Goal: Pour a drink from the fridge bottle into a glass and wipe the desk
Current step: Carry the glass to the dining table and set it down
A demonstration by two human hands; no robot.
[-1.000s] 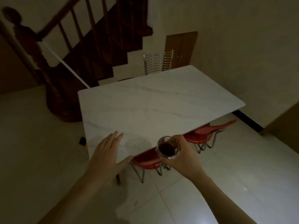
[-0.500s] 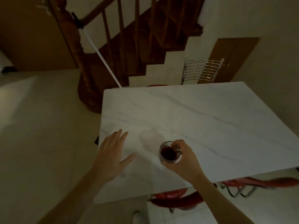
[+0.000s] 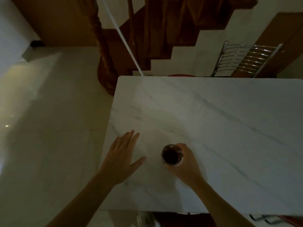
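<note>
A: Setting the drink down is the step, I'd say — so what counts?

B: Working left to right: the left hand (image 3: 122, 158) is spread flat, fingers (image 3: 131, 138) loose and nearly straight, thumb out to the side, gripping nothing. It lies over the near left part of the white marble-veined rectangular table top (image 3: 213, 115); whether the palm presses the stone or floats above it, I cannot tell.

A: And the drink?

B: The small clear glass of dark red liquid (image 3: 171, 155) sits in the right hand (image 3: 185, 163), whose fingers are curled round its far and right side — a firm wrap. It is over the table, just beside the left thumb, upright as far as I can judge; contact with the surface is unclear.

A: Advice?

B: Lower it straight, keep the rim level, place it away from the near edge, then loosen the fingers only once the base rests. The desk is not yet wiped.
</note>
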